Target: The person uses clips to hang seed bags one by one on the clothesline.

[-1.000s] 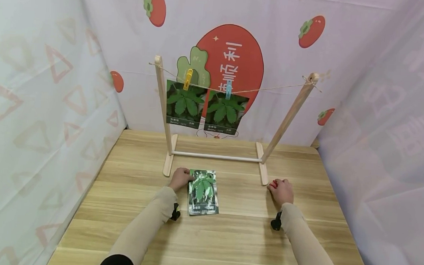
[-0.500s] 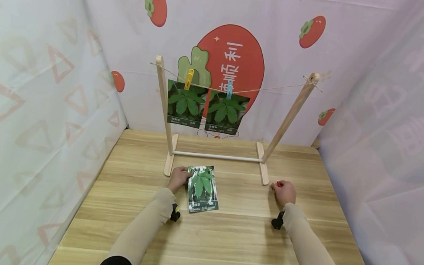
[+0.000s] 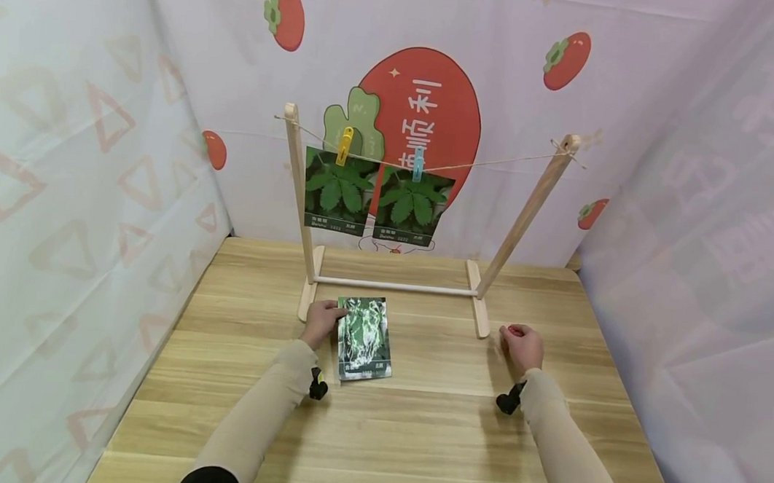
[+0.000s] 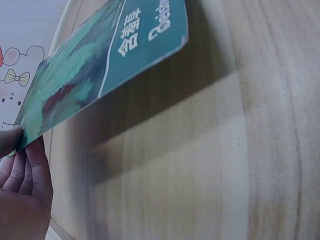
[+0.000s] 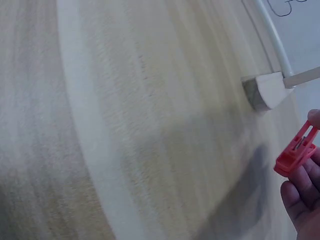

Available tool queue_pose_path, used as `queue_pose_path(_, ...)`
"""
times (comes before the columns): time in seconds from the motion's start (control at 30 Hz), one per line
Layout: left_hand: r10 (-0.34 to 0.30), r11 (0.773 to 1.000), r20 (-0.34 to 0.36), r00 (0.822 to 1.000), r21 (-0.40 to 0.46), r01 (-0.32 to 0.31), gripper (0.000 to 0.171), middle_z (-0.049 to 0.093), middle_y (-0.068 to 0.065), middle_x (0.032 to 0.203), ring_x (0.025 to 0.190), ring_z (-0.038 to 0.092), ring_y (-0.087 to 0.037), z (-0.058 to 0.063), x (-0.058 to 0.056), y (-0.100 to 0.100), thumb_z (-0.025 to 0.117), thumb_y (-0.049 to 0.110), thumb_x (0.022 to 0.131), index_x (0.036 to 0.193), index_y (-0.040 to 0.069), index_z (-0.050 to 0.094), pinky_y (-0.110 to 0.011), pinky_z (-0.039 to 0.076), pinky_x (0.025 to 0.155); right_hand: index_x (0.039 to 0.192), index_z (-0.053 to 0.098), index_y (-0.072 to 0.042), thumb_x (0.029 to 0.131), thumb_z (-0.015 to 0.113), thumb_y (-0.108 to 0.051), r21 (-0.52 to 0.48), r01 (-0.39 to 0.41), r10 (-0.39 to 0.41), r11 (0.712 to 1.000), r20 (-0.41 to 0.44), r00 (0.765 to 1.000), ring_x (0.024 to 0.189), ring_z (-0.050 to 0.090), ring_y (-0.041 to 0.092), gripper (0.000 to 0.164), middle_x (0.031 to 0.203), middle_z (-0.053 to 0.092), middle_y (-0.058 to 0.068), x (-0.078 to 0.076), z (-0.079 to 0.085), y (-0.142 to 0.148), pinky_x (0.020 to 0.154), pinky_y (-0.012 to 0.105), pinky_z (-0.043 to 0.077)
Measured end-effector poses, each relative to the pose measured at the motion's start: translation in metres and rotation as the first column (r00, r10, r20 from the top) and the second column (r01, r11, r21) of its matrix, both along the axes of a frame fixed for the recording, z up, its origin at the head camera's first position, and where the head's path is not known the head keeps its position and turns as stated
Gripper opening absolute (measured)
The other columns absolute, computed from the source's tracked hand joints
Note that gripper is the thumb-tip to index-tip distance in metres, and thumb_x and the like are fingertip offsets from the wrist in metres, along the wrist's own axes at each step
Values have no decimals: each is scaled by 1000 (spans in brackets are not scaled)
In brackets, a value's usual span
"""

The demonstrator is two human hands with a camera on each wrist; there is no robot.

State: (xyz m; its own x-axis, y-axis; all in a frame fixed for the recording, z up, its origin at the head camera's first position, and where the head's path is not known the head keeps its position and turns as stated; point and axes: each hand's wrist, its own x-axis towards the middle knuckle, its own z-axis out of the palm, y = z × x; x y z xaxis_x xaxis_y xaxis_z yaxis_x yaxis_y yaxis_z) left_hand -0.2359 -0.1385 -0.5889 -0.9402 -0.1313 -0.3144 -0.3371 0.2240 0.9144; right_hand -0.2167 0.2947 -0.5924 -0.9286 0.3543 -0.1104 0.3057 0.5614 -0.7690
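My left hand (image 3: pixel 320 322) pinches the upper left edge of a glossy green seed packet (image 3: pixel 364 339) with a leaf picture. In the left wrist view the packet (image 4: pixel 85 65) is lifted off the table and casts a shadow, thumb on its front and fingers behind. My right hand (image 3: pixel 524 348), right of the rack's foot, holds a red clothespin (image 5: pixel 296 152) between thumb and fingers, above the tabletop. Two like packets hang on a string: the left packet (image 3: pixel 338 194) under a yellow clothespin (image 3: pixel 344 146), the right packet (image 3: pixel 411 205) under a blue clothespin (image 3: pixel 418 164).
A wooden rack (image 3: pixel 526 212) stands at the back, its string (image 3: pixel 496 162) tied between two leaning posts. A white rod (image 3: pixel 394 286) joins its feet low down. Printed cloth (image 3: pixel 503 29) encloses the wood-grain table (image 3: pixel 416 433) at the back and both sides.
My left hand has moved slightly back and left, and the packet has come up off the table with it. The right hand, with the red clothespin, has shifted a little right.
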Motion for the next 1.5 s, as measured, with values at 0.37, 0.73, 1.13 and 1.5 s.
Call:
queue_pose_path(0.37, 73, 997, -6, 997, 34, -73, 40, 65, -26, 119, 84, 68, -19, 8, -10, -3, 68, 12, 91, 126, -6, 61, -22, 52, 65, 109, 67, 3, 91, 67, -25, -27, -31, 29, 999, -52, 998, 76, 54, 7, 34, 96, 67, 14, -13, 22, -5, 63, 14, 43)
queue_pose_path(0.73, 100, 992, -39, 994, 87, -96, 28, 70, -17, 104, 74, 65, -9, 26, -15, 0, 68, 13, 92, 115, -2, 67, -21, 54, 66, 111, 67, 2, 91, 69, -27, -125, -23, 6, 992, -130, 992, 74, 54, -1, 35, 90, 66, 2, -17, 56, -12, 65, 12, 44)
queue_pose_path(1.13, 128, 974, -9, 992, 190, -124, 32, 64, -16, 115, 76, 61, -7, 52, -18, 3, 66, 14, 93, 121, -2, 64, -23, 55, 74, 111, 69, 2, 88, 72, -22, -155, -46, 3, 987, -268, 963, 70, 55, -9, 34, 79, 59, -18, -28, 87, -14, 65, 7, 45)
queue_pose_path(1.5, 96, 982, -32, 995, 166, -89, 32, 65, -15, 116, 79, 62, -9, 68, -22, 4, 66, 17, 94, 121, 0, 66, -25, 56, 77, 109, 69, 2, 88, 73, -24, -97, -84, 47, 992, -336, 941, 72, 55, -10, 34, 86, 62, -9, -28, 105, -24, 67, 6, 44)
